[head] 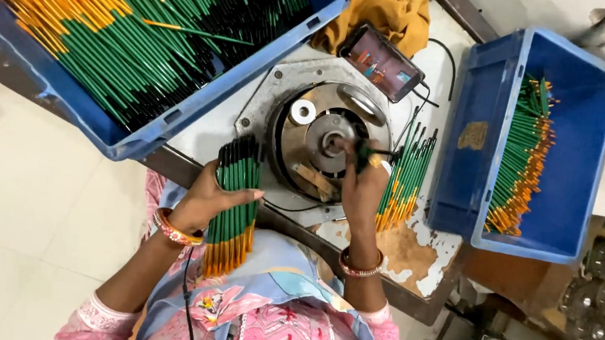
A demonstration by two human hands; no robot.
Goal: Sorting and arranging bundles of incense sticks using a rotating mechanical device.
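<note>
Pinching one green pencil with black end (378, 153), right hand (363, 185) fingers closed on it, its long axis lying crosswise at the round metal machine hub (330, 142). Left hand (208, 197) clenched around a bundle of green pencils with orange ends (235, 204), axis pointing away from the body. Loose pencil pile (406, 178) just beside the right hand on the desk (212, 130); blue plastic crates (460, 182) well apart

A smartphone (381, 61) lies tilted on the counter (209, 123), just beyond the round metal machine disc (328, 140), with its dark rectangular body angled and its lit screen showing small reddish and pale shapes, too small to make out. To the right of the disc, a worn tan label (473, 134) is stuck on the near outer wall of a blue plastic crate (571, 141).
</note>
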